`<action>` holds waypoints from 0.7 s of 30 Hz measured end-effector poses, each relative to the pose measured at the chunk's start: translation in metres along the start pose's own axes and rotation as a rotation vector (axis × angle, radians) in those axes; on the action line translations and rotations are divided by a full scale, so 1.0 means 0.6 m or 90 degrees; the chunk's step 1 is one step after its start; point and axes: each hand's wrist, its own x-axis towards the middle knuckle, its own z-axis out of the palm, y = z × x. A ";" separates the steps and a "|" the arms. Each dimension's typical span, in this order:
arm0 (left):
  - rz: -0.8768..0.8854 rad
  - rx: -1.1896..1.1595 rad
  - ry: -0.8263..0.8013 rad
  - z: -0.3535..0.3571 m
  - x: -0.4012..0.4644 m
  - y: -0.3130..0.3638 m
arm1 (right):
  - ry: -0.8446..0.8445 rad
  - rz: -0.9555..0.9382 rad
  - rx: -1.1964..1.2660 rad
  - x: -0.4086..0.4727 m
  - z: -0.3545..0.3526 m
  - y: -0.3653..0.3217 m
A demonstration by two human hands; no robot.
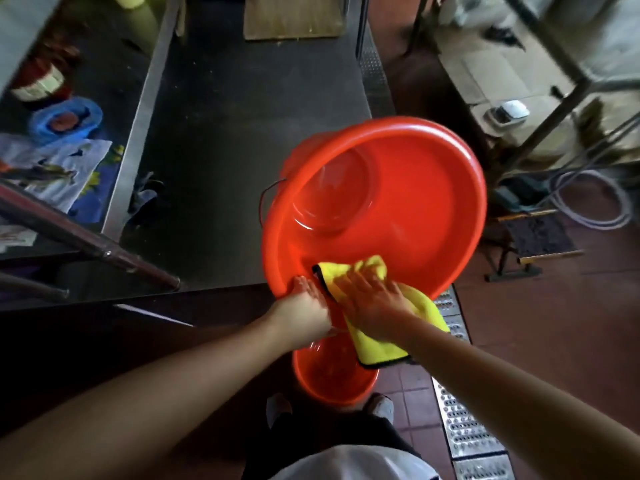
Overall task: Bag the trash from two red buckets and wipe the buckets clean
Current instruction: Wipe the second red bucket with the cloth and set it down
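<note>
- The tilted red bucket (374, 202) is held up off the floor, just past the near right corner of the dark steel worktop (242, 133), its mouth turned toward the camera. The left hand (304, 303) grips its near rim, though how far the fingers wrap is hidden. With one hand carrying it, the bucket could twist or slip if that hold loosens.
- The right hand (374, 299) lies flat, fingers straight, pressing the yellow cloth (381, 327) against the inner wall at the near rim. Half the cloth hangs outside the rim — a hard stroke could drag it off the edge and drop it.
- A second red bucket (332, 372) stands on the tiled floor directly below, between the person's shoes. A dropped cloth or bucket would land in or on it.
- The inside looks glossy, possibly wet, near the bottom. My guess is that pressing too hard there would tip the bucket further and strain the left wrist.
- The bucket's wire handle (266, 199) hangs loose on the worktop side — it might catch the worktop's edge if the bucket swings.
</note>
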 end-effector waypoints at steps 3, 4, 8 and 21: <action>0.054 0.043 -0.070 0.000 0.007 0.002 | -0.018 -0.051 0.000 -0.026 0.000 0.004; 0.068 0.043 -0.068 -0.001 0.008 -0.001 | -0.031 -0.056 0.012 -0.029 -0.003 0.007; 0.087 0.020 -0.108 -0.017 0.009 -0.020 | -0.072 -0.080 0.011 -0.030 -0.022 0.021; 0.062 0.009 -0.051 -0.023 -0.057 -0.138 | 0.104 -0.148 -0.356 -0.051 -0.103 0.052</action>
